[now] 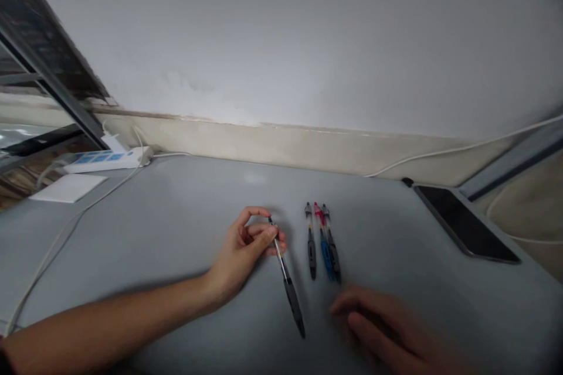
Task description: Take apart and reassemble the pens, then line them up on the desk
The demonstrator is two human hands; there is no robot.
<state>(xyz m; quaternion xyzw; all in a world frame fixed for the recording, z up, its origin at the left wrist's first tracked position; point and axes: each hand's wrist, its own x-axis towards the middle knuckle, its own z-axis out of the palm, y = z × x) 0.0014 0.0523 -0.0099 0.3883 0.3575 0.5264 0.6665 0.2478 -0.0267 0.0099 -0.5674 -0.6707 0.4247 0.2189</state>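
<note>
My left hand [248, 246] grips a clear-barrelled pen [288, 281] near its top end, with the index finger bent over by the push button. The pen's dark grip and tip slant down to the right. To the right of it lie three more pens side by side: a grey-and-black pen [311, 252], a pen with a red top and blue grip [326, 253], and another grey-and-black pen [334, 255]. My right hand [382, 328] is just in front of them, smeared by motion, apart from the pens. Its fingers are too blurred to read.
The grey table [176, 217] runs back to a pale wall [308, 41]. At the left sit a white power strip [105, 158] with a trailing cable [65, 228] and a white flat piece [70, 187]. A dark tablet-like device [466, 225] lies at the right.
</note>
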